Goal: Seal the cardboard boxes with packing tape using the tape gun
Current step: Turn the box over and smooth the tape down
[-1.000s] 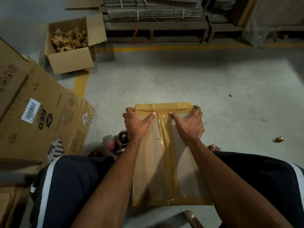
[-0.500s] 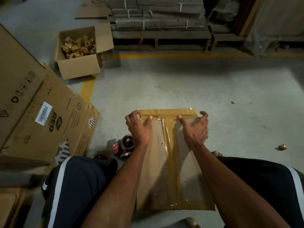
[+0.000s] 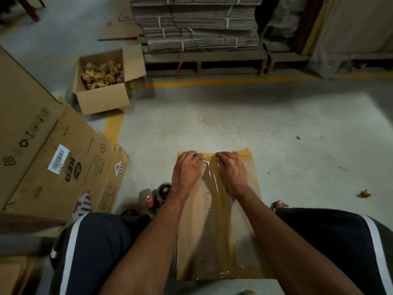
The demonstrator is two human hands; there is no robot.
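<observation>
A flat brown cardboard box (image 3: 197, 241) stands between my knees, its top face toward me. Glossy packing tape (image 3: 220, 209) runs down its centre seam and across its far edge. My left hand (image 3: 186, 173) and my right hand (image 3: 231, 173) both lie on the far end of the box, fingers curled and pressing on the tape where the two strips meet. The tape gun (image 3: 158, 195), red and black with a roll on it, rests on the floor just left of the box, by my left wrist. Neither hand touches it.
A large printed carton (image 3: 49, 158) leans at the left. An open box of crumpled brown scraps (image 3: 104, 81) sits on the floor behind it. Bundled flat cardboard (image 3: 195, 20) is stacked on a pallet at the back. Yellow floor lines and small litter mark the concrete.
Both hands slid inward along the far edge of the box until they nearly meet at the centre tape. The view tilted upward, showing more of the pallet stack.
</observation>
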